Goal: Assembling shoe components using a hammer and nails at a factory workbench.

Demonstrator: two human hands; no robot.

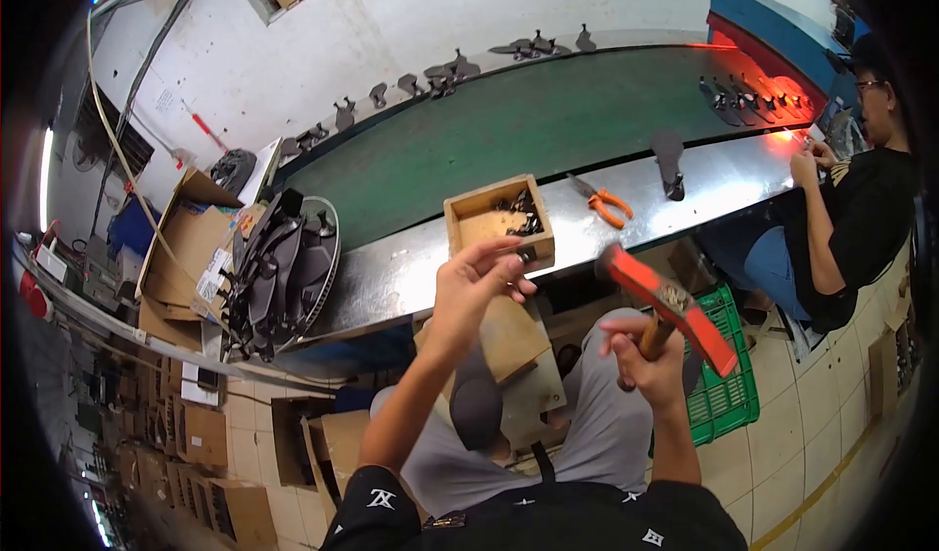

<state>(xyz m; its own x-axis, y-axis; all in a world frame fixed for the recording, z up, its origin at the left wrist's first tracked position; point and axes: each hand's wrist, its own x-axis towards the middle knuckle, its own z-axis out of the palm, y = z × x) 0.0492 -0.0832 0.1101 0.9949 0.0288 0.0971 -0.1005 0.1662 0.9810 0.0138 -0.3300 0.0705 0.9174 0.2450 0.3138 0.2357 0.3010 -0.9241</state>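
Note:
A small dark piece (528, 254) sits at the fingertips of my left hand (471, 292), which is closed in a pinch just in front of a wooden box (453, 226). Several small black parts (526, 214) lie inside that box. My right hand (650, 360) grips the wooden handle of a hammer (675, 307), its red head raised above my right knee. Below my left hand, a dark grey sole-shaped piece (476, 401) rests by a tan block (514, 341) between my legs.
Orange-handled pliers (606, 204) and one sole-shaped piece (669, 165) lie on the metal ledge. Behind runs a green conveyor belt (469, 135). Dark pieces fill a round tray (333, 258) on the left. A green crate (719, 375) and a co-worker (851, 189) are at right.

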